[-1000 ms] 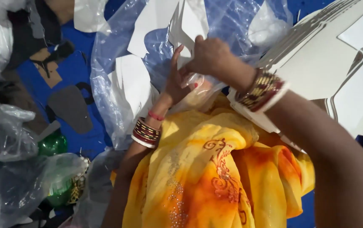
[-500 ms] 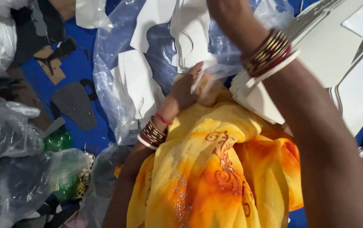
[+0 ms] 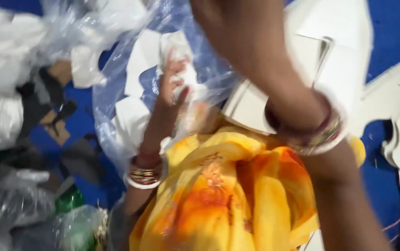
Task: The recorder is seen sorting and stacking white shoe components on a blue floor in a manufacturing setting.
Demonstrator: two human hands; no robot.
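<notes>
Left hand grip pinches white sheet; right hand's grip can't be told.

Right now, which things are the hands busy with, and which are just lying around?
Busy with:
- left hand, touching a white cut piece
- clear plastic bag holding the white pieces
- right hand: wrist and forearm show, grip out of view

Lying around:
- big white boards
- dark scraps
- crumpled plastic
- green thing
</notes>
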